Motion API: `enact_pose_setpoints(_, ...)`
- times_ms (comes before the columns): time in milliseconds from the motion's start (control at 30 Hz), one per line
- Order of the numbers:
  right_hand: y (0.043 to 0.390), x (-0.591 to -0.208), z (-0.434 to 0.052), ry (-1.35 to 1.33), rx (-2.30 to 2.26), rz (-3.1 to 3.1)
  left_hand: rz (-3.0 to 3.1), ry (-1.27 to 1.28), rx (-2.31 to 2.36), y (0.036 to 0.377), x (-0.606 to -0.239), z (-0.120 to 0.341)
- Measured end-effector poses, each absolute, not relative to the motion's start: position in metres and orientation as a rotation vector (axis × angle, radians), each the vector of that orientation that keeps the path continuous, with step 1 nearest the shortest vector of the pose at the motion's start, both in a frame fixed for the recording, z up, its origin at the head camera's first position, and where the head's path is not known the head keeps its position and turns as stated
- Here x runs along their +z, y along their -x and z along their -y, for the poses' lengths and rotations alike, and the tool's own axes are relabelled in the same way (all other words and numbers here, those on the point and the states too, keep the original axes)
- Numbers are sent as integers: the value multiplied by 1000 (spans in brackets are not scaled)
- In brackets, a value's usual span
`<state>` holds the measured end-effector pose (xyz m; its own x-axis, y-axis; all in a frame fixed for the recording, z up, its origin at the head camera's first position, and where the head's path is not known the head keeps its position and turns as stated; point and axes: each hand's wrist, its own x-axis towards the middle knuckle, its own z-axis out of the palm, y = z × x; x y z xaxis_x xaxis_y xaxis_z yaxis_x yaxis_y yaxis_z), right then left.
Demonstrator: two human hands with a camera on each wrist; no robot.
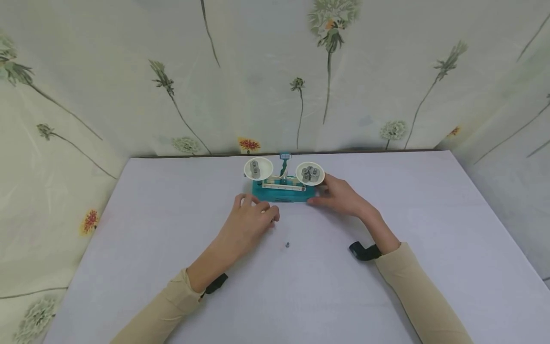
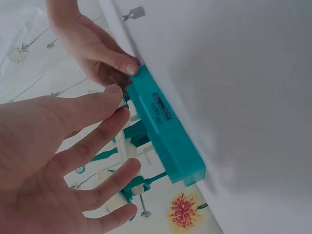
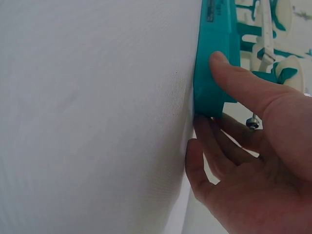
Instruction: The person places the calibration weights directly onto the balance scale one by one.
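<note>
A small balance scale with a teal base (image 1: 281, 192) stands at the back middle of the white table (image 1: 172, 229). Its left white pan (image 1: 258, 168) and right white pan (image 1: 310, 173) each carry metal weights. My right hand (image 1: 322, 195) grips the right end of the base (image 3: 214, 34): the thumb presses on its front face and the fingers curl round the end. My left hand (image 1: 262, 212) lies just in front of the base's left end (image 2: 168, 131), fingers spread and fairly straight, holding nothing that I can see. A small loose metal weight (image 1: 287, 245) lies on the table nearer to me.
A floral cloth backdrop (image 1: 258, 71) closes the table in at the back and on both sides. Black camera straps sit on both wrists. The loose weight (image 2: 134, 13) lies between my two forearms.
</note>
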<state>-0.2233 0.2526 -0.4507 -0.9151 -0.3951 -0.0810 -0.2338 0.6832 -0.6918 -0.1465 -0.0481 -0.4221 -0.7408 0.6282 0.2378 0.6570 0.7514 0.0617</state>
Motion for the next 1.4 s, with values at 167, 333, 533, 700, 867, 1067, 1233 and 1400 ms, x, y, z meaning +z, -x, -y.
enact_pose_setpoints(167,222,-451,-252,520,-1046,-2669,2744,971,-218,151,-411,54)
enact_pose_setpoints(333,223,-451,-253,523,-1039,-2672,2669,928,-223,154,-400,61)
enact_pose_setpoints(533,223,-451,-253,526,-1031,-2675,2596,875,-197,159,-390,65)
enact_pose_setpoints(700,223,-452,-253,526,-1031,-2676,2581,875,-217,162,-384,66)
enact_pose_setpoints(867,224,-451,-252,517,-1030,-2674,2569,859,-234,166,-381,67)
enact_pose_setpoints(1067,225,-451,-252,521,-1040,-2673,2552,843,-242,170,-376,69)
enact_pose_setpoints(1233,226,-451,-252,511,-1049,-2665,2535,827,-246,172,-374,69)
enact_pose_setpoints(1400,225,-452,-253,503,-1057,-2665,2532,822,-249,175,-375,68)
